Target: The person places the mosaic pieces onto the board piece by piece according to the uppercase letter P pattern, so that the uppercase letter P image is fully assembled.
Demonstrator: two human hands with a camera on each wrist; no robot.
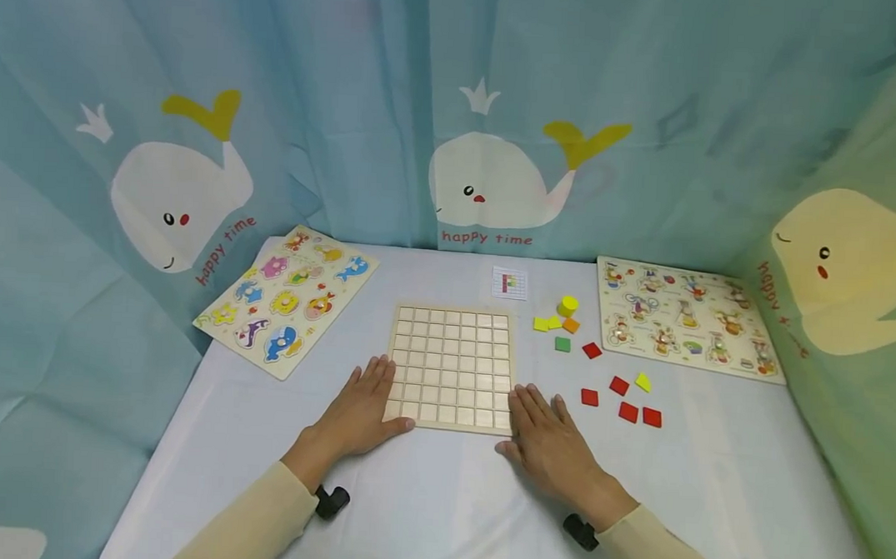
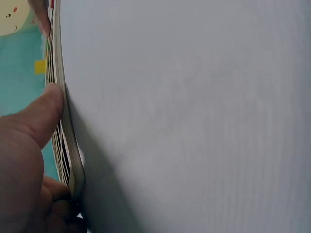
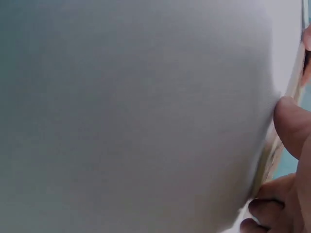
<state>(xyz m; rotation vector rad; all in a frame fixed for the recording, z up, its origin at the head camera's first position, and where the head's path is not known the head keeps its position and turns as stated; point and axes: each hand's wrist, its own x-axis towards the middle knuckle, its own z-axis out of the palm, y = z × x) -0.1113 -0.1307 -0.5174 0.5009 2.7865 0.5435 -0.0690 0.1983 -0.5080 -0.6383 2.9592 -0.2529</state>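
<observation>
A square wooden grid board [image 1: 452, 367] lies on the white table, its cells bare. My left hand [image 1: 360, 409] rests at the board's left edge, fingers straight and thumb by the near left corner. My right hand [image 1: 553, 442] touches the lower right edge with extended fingers, its thumb lying near the front corner. In the left wrist view the thumb [image 2: 46, 109] presses against the board's front edge [image 2: 68, 131]. The right wrist view shows the right thumb [image 3: 291, 124] close to the board's edge [image 3: 265, 162], with the other fingers bent out of full sight below.
Right of the board lie several red tiles [image 1: 628, 412], a green tile [image 1: 562, 344], an orange tile [image 1: 570, 325], yellow pieces [image 1: 541, 324] and a yellow cylinder [image 1: 568, 306]. A pattern card [image 1: 509, 284] sits behind. Picture puzzle boards flank it, left [image 1: 285, 302] and right [image 1: 686, 319].
</observation>
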